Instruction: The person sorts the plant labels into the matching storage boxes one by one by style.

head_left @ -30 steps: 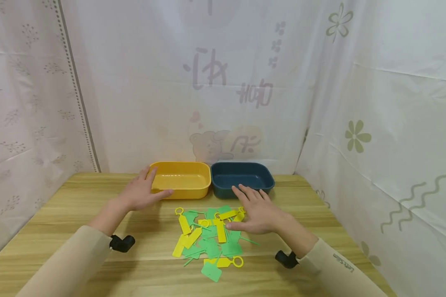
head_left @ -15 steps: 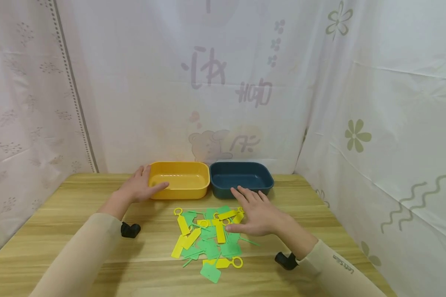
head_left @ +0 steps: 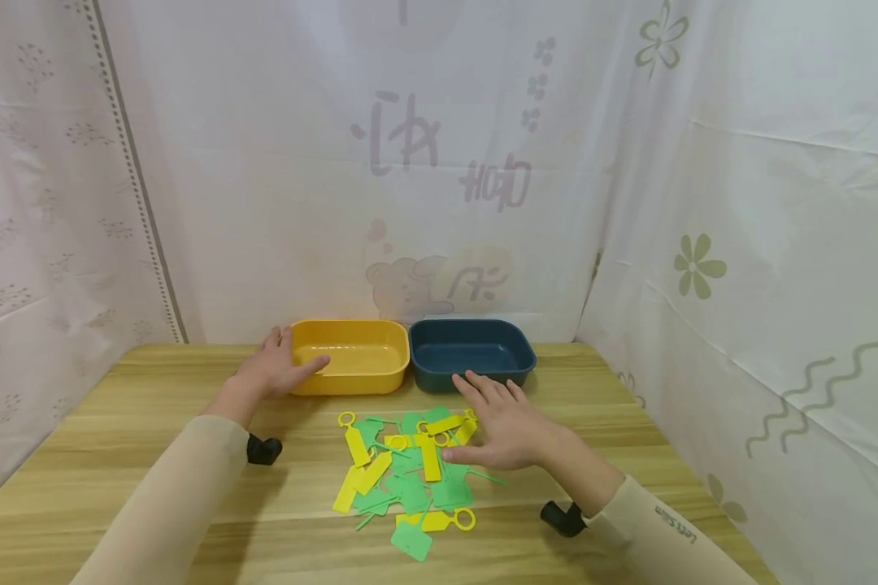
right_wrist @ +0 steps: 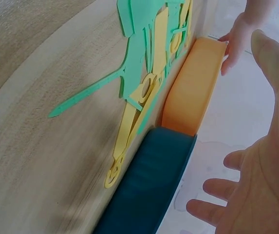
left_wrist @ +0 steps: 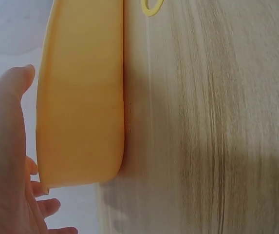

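Note:
My left hand [head_left: 269,372] is at the left end of a yellow bin [head_left: 351,383], its thumb extended over the front rim. Fingers spread, it grips nothing; whether it touches the rim I cannot tell. Above the right side of a pile of flat plastic tags hovers my right hand [head_left: 508,424], fingers spread and holding nothing. The pile mixes green tags [head_left: 410,491] with stems and yellow tags [head_left: 430,457] with ring ends. In the right wrist view, a green tag's stem [right_wrist: 85,97] sticks out over the wood. A dark blue bin [head_left: 471,378] stands beside the yellow one.
Both bins stand side by side near the back edge of the wooden table [head_left: 556,561]. A patterned white curtain [head_left: 293,203] hangs behind and on both sides. A black wrist mount [head_left: 263,449] shows below the left sleeve, another [head_left: 563,518] by the right.
My left hand first drew slightly back from over the yellow bin toward its left end, then stayed. The right hand has barely moved. The whole view has shifted a little; the tags lie as before.

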The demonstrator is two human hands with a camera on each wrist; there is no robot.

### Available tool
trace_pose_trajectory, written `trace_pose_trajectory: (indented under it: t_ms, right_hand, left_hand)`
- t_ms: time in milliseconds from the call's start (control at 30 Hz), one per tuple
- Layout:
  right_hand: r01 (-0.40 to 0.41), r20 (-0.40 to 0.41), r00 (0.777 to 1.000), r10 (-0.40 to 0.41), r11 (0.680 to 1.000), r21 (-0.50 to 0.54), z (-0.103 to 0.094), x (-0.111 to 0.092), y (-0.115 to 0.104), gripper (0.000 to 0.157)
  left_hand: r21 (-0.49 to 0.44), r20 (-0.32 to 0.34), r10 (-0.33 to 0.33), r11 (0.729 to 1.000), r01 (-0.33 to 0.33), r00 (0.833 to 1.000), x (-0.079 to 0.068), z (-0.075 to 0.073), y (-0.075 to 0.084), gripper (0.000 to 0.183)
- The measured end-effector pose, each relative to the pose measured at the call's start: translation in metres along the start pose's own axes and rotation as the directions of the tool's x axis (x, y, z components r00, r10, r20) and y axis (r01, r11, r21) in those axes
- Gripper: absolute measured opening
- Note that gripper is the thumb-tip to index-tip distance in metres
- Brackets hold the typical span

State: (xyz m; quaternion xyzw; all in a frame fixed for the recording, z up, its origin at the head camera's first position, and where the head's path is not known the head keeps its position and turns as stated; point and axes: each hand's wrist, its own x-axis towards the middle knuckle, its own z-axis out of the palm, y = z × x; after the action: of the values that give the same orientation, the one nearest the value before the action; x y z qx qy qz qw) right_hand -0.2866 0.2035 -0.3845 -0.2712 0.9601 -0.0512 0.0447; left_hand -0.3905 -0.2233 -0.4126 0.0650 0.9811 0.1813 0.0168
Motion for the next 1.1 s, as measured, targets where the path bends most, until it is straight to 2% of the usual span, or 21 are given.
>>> trace_pose_trajectory:
  t_ms: [333,833,1100]
  right_hand:
    - [0.009,-0.007,1.000,-0.009,1.000,0.019,0.002,-0.001,0.002,0.120]
    - [0.000,0.013,1.000,0.000,1.000,0.031,0.008,-0.001,0.002,0.118]
    - [0.007,-0.011,1.000,-0.007,1.000,0.017,0.002,0.000,0.003,0.120]
  left_hand:
    - [-0.008,0.011,-0.007,1.000,0.007,1.000,0.004,0.010,-0.003,0.128]
    - [-0.005,0.014,-0.036,0.999,0.037,0.999,0.006,0.014,-0.004,0.134]
    - [-0.009,0.029,-0.053,0.999,0.053,0.998,0.009,0.012,0.000,0.130]
